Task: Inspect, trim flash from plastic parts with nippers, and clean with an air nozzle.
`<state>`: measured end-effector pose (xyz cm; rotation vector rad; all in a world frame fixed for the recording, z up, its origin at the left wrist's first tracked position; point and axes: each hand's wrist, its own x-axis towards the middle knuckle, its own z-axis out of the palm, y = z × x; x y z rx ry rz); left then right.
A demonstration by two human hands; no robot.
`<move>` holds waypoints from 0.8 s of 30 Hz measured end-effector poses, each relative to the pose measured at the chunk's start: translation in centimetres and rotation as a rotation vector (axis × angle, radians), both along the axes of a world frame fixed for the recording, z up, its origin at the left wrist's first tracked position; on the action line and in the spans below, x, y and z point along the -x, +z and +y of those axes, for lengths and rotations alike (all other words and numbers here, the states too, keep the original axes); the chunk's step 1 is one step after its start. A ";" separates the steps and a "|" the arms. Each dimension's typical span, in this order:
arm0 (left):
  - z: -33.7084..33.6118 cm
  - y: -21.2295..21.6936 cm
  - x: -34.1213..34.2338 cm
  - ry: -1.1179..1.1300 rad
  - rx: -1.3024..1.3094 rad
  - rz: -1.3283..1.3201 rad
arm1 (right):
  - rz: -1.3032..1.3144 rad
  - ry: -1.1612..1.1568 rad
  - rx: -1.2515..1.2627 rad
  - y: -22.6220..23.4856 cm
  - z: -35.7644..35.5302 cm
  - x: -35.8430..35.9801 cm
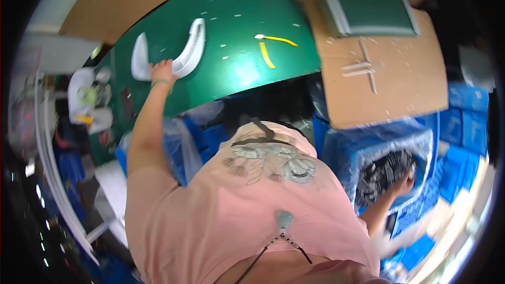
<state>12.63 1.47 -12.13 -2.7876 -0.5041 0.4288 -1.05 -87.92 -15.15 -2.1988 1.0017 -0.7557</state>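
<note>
On the green tabletop (244,71), toward the left, lies a white U-shaped plastic part (191,52) with its two arms pointing away from me. My left hand (162,70) grips its near curve, fingers closed over the edge. Far to the right, my right hand (404,184) reaches down into a blue bin lined with clear plastic (342,152). It is among many small black pieces (381,176) there, and its fingers are too small and blurred to make out. Yellow-handled cutting pliers (268,50) lie spread on the green top between the two hands.
A cardboard sheet (410,79) beside the green top carries thin white strips (363,68). Behind it is a green panel with pale edges (368,0). Blue crates (468,121) stack at far right; plastic-covered blue bins (181,144) sit under the table's near edge. Small white scraps dot the green top.
</note>
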 end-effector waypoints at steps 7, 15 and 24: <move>-9.5 -0.8 -2.0 -0.197 0.402 -0.385 | -0.443 0.637 -1.371 7.1 31.5 -14.7; -17.2 8.4 5.3 0.402 2.413 -0.324 | -0.026 1.500 -1.159 11.6 53.6 -12.3; -11.2 8.6 14.1 0.089 1.741 -0.761 | 0.793 1.999 -0.686 12.1 60.7 -14.1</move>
